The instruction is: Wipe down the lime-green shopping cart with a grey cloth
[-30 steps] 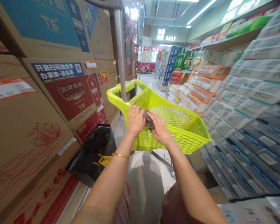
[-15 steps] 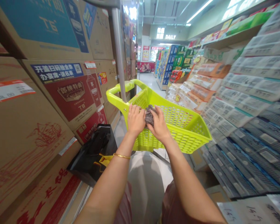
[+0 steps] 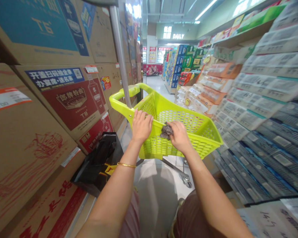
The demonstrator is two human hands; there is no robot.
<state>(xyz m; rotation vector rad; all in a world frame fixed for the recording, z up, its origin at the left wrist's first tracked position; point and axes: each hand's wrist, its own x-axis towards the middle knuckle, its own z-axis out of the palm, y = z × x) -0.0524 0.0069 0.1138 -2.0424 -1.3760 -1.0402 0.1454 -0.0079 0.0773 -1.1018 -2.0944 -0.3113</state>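
A lime-green plastic shopping basket (image 3: 203, 132) on a wheeled frame stands in the aisle in front of me. My left hand (image 3: 140, 125) wraps over the basket's near rim at its left corner, fingers curled on the plastic. My right hand (image 3: 180, 136) rests on the same rim further right, pinching a crumpled dark grey cloth (image 3: 166, 131) against it. A gold bangle (image 3: 126, 164) sits on my left wrist.
Stacked cardboard liquor cartons (image 3: 72, 99) wall the left side, with a metal pole (image 3: 119, 56) by the basket. A black bag (image 3: 99, 163) lies at the cartons' foot. Shelves of packaged goods (image 3: 263, 109) line the right. The tiled aisle (image 3: 159, 84) runs ahead.
My hands were together over the cloth at the rim; now the right hand has carried the cloth to the right, apart from the left. The view has shifted slightly.
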